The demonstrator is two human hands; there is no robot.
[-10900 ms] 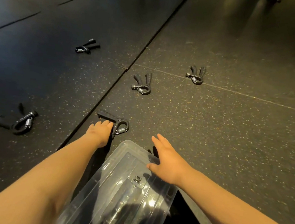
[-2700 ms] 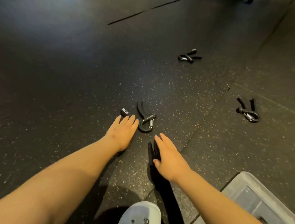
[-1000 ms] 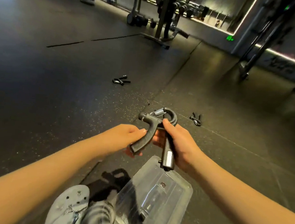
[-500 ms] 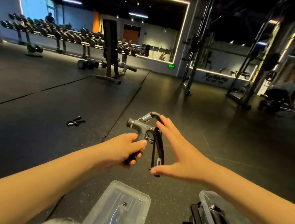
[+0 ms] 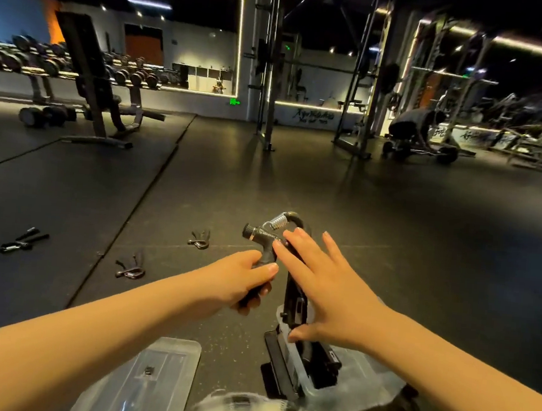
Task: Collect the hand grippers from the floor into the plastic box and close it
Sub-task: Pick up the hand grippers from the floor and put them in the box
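Above the plastic box, left hand clutches hand gripper.

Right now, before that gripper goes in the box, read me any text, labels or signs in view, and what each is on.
Green sign on the far wall: lit, too small to read.
White script low on the same wall: blurred, unreadable.
Gripper: no readable marking.
Nothing else legible.
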